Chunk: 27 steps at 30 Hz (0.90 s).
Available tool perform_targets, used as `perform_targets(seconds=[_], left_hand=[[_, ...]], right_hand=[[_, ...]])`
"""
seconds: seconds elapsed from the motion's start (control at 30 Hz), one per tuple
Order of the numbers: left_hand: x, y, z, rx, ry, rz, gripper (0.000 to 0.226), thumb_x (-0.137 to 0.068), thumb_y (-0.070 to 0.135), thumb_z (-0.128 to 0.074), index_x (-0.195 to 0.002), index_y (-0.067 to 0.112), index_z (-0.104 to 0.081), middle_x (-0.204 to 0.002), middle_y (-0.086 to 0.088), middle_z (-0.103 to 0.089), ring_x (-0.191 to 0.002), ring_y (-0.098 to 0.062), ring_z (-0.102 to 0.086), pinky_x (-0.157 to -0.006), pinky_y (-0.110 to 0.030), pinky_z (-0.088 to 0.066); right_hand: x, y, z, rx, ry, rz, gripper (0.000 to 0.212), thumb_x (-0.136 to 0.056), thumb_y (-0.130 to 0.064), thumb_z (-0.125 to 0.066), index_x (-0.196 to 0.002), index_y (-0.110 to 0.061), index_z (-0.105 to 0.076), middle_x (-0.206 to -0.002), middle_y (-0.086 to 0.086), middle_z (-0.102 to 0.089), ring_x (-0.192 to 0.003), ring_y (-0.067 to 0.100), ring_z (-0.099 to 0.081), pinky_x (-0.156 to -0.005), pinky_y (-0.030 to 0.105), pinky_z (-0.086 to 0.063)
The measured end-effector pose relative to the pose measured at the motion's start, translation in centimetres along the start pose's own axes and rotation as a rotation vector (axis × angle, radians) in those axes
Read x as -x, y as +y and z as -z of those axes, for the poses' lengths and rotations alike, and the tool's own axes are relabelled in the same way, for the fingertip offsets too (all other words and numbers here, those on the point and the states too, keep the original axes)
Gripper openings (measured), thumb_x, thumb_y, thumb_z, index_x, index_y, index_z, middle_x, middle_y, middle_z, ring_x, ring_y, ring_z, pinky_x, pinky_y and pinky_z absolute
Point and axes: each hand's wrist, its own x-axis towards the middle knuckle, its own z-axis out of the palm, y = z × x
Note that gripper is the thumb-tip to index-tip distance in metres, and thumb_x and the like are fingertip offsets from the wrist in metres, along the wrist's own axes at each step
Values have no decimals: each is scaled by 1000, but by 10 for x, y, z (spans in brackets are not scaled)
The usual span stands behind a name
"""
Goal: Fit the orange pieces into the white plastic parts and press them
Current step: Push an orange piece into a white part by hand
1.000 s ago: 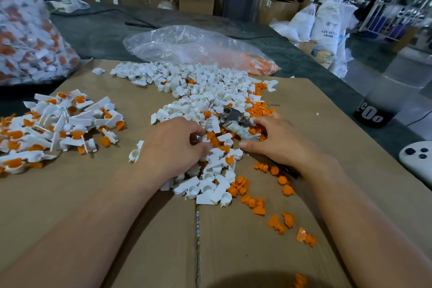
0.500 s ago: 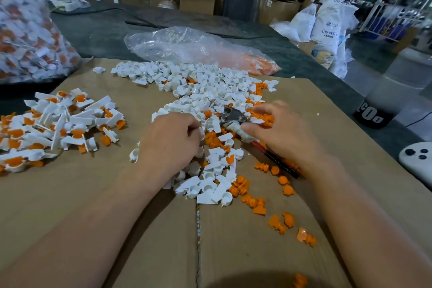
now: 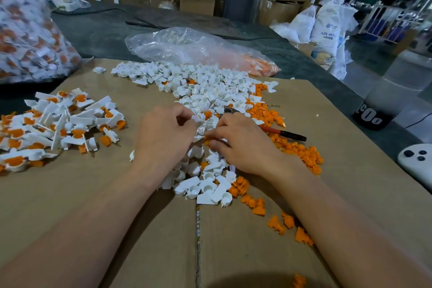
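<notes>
Left hand (image 3: 163,140): grip closed on one white part (image 3: 196,119), pinched between thumb and fingers just above the white pile (image 3: 205,91). Right hand (image 3: 243,147): fingers curled down into the mixed parts right beside it, tips at an orange bit. Can't tell if it holds one; the knuckles hide it.

Step, my read: pairing one orange with the held white, not seated yet.

To do it well:
- Turn the white so its cup faces the right hand.
- Line the orange's shape up with the socket before pushing.
- Press square with the thumb until flush. A crooked push likely jams or pops out.
- Keep the pinch on the flat tab, not over the cup.

Stock: loose orange pieces (image 3: 299,149) lie right of the right wrist, with more trailing toward the near edge of the cardboard (image 3: 117,206). Done pile (image 3: 58,124) sits well apart on the left, whites with orange inside.

In the way:
- Pliers (image 3: 284,134), red and black handle, lie just beside the right hand with the head at the white pile. A reach to the far orange heap could snag them.
- Whites and oranges are mixed under both hands, so picking out a single orange is fiddly.

Around:
- A clear bag (image 3: 187,47) with orange stock lies behind the pile on the bench (image 3: 105,30).
- A big bag (image 3: 25,30) of orange-and-white parts is far left.
- A dark bottle (image 3: 374,110) and a white controller (image 3: 418,161) sit off the cardboard on the right.
</notes>
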Motion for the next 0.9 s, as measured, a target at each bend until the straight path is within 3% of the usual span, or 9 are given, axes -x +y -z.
perform_targets(seconds=[0.2,0.3,0.53,0.73,0.9], left_hand=[[-2,-3,-1,58,-21,23,32,-83,18,-65,-58,35,-54,-55,20,-53,-55,12,-51,-50,-11,-35],[-2,-5,0,88,-31,37,30,-83,17,-66,-59,34,-56,-52,19,-55,-53,10,-52,-47,-5,-37],[-2,-2,-1,106,-41,52,28,-82,17,-66,-60,33,-58,-54,15,-58,-52,-1,-55,-49,-9,-39],[-2,-2,-2,118,-46,86,27,-82,18,-67,-61,32,-58,-54,15,-58,-54,-6,-56,-54,-20,-43],[-3,-3,-2,145,-50,91,27,-81,16,-67,-61,33,-59,-49,15,-56,-47,1,-52,-48,-12,-40]], right_hand=[[-1,-1,1,13,-39,-5,30,-95,-32,-46,-120,-23,-62,-105,3,-52,-101,19,-41,-79,27,-24],[0,-2,1,8,-33,0,27,-94,-31,-48,-114,-23,-64,-107,3,-54,-103,19,-43,-81,28,-25],[0,-1,1,-53,-8,7,22,-91,-30,-55,-106,-21,-67,-104,-1,-63,-102,17,-48,-88,31,-32],[1,-2,2,-117,12,7,23,-90,-22,-57,-111,-24,-67,-99,0,-68,-99,16,-51,-78,22,-23],[1,-2,-3,-63,22,52,28,-91,-8,-52,-114,-21,-64,-102,1,-66,-98,20,-51,-84,30,-38]])
